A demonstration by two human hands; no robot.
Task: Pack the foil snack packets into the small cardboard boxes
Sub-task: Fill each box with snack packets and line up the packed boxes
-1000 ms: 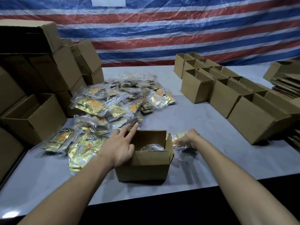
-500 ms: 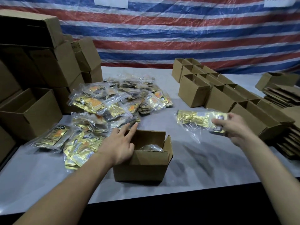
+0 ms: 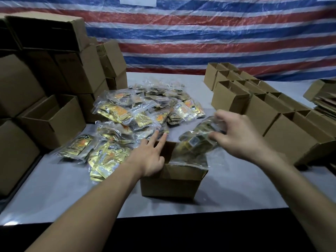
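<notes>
A clear plastic bag of gold foil packets (image 3: 197, 142), blurred and crinkled, hangs over the mouth of the open box (image 3: 172, 180). Its long axis slants from the box's opening up toward the right, with the lower end dipping inside. The right hand (image 3: 234, 135) grips the bag's upper end with curled fingers. The left hand (image 3: 151, 157) rests on the box's left rim with its fingers straight and spread. That makes one bag and one box in hand. Behind the box to the left lies a pile of bagged packets (image 3: 141, 113), too overlapped to count. Right of the box runs a double row of empty boxes (image 3: 258, 110), and left of it stand stacked cartons (image 3: 54, 79), all on the grey table (image 3: 63, 188).
</notes>
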